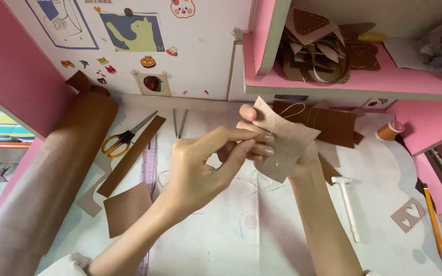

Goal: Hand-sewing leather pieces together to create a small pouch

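Right hand (pixel 303 153) grips a tan piece (pixel 287 140); left hand (pixel 205 168) pinches the thread (pixel 295 107) at its nine o'clock edge. Stitching barely begun; scissors (pixel 121 140) idle at ten o'clock.

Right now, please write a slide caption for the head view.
Two hands stitch a beige piece above a white table.

Signs and labels are confined to the white back wall. One blue-and-yellow cat picture (pixel 133 31) is taped at upper centre. A blue line drawing (pixel 60 21) hangs to its left, cut off by the frame edge. Small coloured stickers (pixel 103 65) are scattered below both. A pink-and-white sticker (pixel 182 7) sits at the top edge. No packages or screens observed
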